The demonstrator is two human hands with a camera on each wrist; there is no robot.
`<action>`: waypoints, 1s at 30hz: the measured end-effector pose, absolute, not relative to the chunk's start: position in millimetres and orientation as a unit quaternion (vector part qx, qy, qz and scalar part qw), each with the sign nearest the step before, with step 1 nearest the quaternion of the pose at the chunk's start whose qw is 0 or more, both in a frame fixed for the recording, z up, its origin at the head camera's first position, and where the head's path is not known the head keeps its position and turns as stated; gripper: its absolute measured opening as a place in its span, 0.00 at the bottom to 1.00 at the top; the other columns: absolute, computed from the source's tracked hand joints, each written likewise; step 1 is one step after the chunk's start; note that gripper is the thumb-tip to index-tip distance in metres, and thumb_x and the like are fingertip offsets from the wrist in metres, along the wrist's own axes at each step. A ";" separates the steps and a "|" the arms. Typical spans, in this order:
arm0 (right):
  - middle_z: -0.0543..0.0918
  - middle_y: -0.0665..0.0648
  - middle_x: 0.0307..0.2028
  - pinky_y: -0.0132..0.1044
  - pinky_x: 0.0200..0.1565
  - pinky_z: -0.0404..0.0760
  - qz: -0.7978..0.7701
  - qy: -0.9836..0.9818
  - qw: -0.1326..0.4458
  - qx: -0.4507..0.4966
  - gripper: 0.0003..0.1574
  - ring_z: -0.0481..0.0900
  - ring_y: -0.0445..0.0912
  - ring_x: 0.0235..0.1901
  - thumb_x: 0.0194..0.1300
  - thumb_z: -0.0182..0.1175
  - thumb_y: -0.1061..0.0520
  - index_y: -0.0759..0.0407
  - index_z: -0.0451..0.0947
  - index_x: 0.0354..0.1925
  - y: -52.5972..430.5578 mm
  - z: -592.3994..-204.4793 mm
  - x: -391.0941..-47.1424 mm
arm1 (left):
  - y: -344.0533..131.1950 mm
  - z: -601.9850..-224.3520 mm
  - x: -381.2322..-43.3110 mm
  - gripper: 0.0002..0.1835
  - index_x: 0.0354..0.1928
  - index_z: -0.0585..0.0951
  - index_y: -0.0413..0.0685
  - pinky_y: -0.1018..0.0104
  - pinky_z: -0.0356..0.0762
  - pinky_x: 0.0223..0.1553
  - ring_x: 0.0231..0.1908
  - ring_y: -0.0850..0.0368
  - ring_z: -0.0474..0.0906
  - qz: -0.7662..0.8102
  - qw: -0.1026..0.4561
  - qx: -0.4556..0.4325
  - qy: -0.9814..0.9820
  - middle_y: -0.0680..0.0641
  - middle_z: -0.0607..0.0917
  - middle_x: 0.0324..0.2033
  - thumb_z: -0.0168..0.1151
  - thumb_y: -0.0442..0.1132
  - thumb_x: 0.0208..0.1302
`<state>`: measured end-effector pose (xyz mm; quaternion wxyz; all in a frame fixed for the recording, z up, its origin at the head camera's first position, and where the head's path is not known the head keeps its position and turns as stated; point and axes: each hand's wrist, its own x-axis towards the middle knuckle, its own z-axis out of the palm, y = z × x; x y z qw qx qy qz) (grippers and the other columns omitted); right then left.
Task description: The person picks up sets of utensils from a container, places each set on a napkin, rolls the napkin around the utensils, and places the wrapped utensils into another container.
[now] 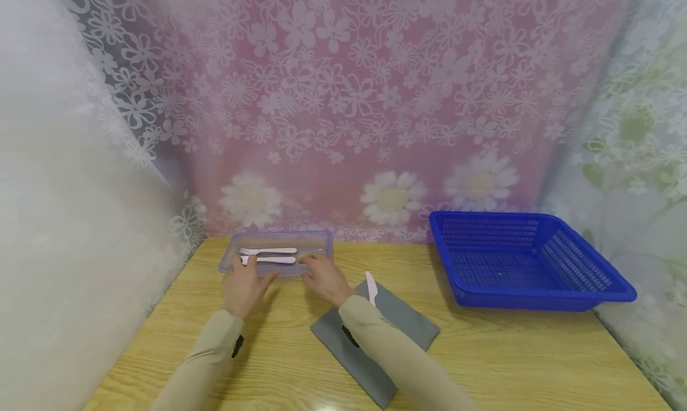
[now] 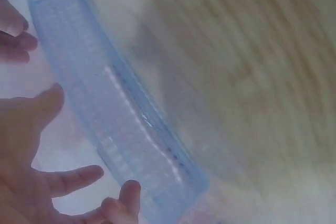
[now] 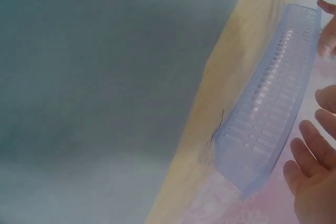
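Note:
A clear bluish plastic basket (image 1: 313, 241) lies at the back left of the table. In it are a pale pink fork (image 1: 274, 250) and a second pale utensil (image 1: 279, 260), whose head is partly covered by fingers. My left hand (image 1: 244, 287) is at the basket's front left, fingers spread over its near rim. At the front right corner is my right hand (image 1: 326, 278), fingers stretched toward the basket. Both wrist views show straight or loosely bent fingers beside the basket wall (image 2: 79, 77), gripping nothing; contact with the rim is hard to tell.
A pale pink knife (image 1: 371, 287) lies on a folded grey cloth (image 1: 410, 324), partly under my right forearm. To the right stands a large blue basket (image 1: 537, 294). Floral curtains (image 1: 349, 101) hang behind the wooden table (image 1: 499, 363) and along its sides.

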<state>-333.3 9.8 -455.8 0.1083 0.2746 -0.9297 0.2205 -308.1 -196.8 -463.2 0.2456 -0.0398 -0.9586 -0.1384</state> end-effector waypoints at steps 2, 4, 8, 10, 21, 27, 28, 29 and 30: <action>0.80 0.56 0.56 0.41 0.53 0.81 0.214 -0.932 0.103 0.274 0.21 0.80 0.49 0.54 0.70 0.59 0.56 0.58 0.77 0.59 6.4 -457.9 -334.7 | -200.5 -465.8 -308.5 0.38 0.52 0.76 0.28 0.52 0.77 0.17 0.27 0.34 0.79 -0.132 0.233 -0.029 -0.963 0.19 0.72 0.50 0.66 0.61 0.60; 0.81 0.56 0.56 0.41 0.55 0.80 0.200 -0.935 0.104 0.275 0.22 0.80 0.49 0.55 0.70 0.59 0.56 0.58 0.77 0.60 3.7 -459.2 -335.8 | -203.2 -467.6 -308.9 0.40 0.52 0.76 0.28 0.49 0.77 0.17 0.30 0.29 0.79 -0.141 0.212 -0.016 -0.967 0.18 0.70 0.53 0.64 0.63 0.61; 0.81 0.56 0.57 0.41 0.57 0.79 0.171 -0.939 0.109 0.277 0.23 0.79 0.49 0.56 0.69 0.60 0.56 0.58 0.76 0.60 0.0 -461.2 -338.7 | -206.7 -469.7 -310.6 0.39 0.51 0.77 0.29 0.40 0.80 0.23 0.46 0.19 0.75 -0.149 0.179 0.006 -0.973 0.19 0.66 0.60 0.60 0.65 0.63; 0.81 0.56 0.57 0.41 0.58 0.78 0.161 -0.941 0.105 0.278 0.23 0.79 0.49 0.57 0.69 0.59 0.56 0.58 0.76 0.61 -1.3 -462.0 -340.4 | -207.7 -470.5 -311.9 0.38 0.50 0.78 0.30 0.37 0.80 0.26 0.51 0.18 0.71 -0.150 0.170 0.013 -0.974 0.19 0.65 0.62 0.58 0.65 0.64; 0.87 0.51 0.48 0.45 0.60 0.74 0.082 -0.956 0.121 0.256 0.18 0.83 0.46 0.50 0.70 0.58 0.57 0.52 0.80 0.57 -8.1 -467.0 -348.2 | -214.1 -471.4 -318.1 0.35 0.55 0.80 0.36 0.35 0.75 0.51 0.56 0.25 0.70 -0.116 0.184 -0.018 -0.976 0.21 0.71 0.59 0.57 0.63 0.66; 0.86 0.48 0.48 0.50 0.63 0.70 0.061 -0.963 0.117 0.237 0.19 0.82 0.45 0.49 0.70 0.59 0.58 0.46 0.80 0.57 -6.2 -469.1 -349.5 | -213.2 -471.2 -324.0 0.38 0.54 0.82 0.41 0.37 0.69 0.53 0.53 0.29 0.68 -0.092 0.168 -0.003 -0.981 0.26 0.74 0.56 0.50 0.69 0.66; 0.86 0.48 0.48 0.50 0.63 0.70 0.064 -0.962 0.115 0.238 0.19 0.82 0.45 0.49 0.70 0.59 0.59 0.46 0.80 0.57 -6.0 -469.6 -349.6 | -212.8 -471.6 -325.3 0.37 0.52 0.82 0.40 0.38 0.67 0.52 0.52 0.30 0.68 -0.093 0.168 -0.005 -0.981 0.27 0.75 0.54 0.50 0.69 0.67; 0.86 0.48 0.48 0.50 0.63 0.70 0.068 -0.962 0.113 0.239 0.19 0.82 0.45 0.49 0.70 0.59 0.59 0.46 0.80 0.57 -6.0 -470.2 -349.5 | -212.4 -472.0 -326.6 0.36 0.50 0.83 0.40 0.38 0.66 0.51 0.52 0.30 0.68 -0.095 0.167 -0.008 -0.981 0.28 0.76 0.53 0.49 0.68 0.68; 0.86 0.48 0.48 0.50 0.63 0.70 0.071 -0.962 0.112 0.240 0.19 0.83 0.45 0.49 0.69 0.59 0.59 0.46 0.80 0.57 -6.2 -470.9 -349.4 | -211.9 -472.5 -327.9 0.35 0.48 0.83 0.40 0.38 0.64 0.51 0.52 0.30 0.68 -0.100 0.168 -0.011 -0.981 0.28 0.77 0.52 0.49 0.67 0.69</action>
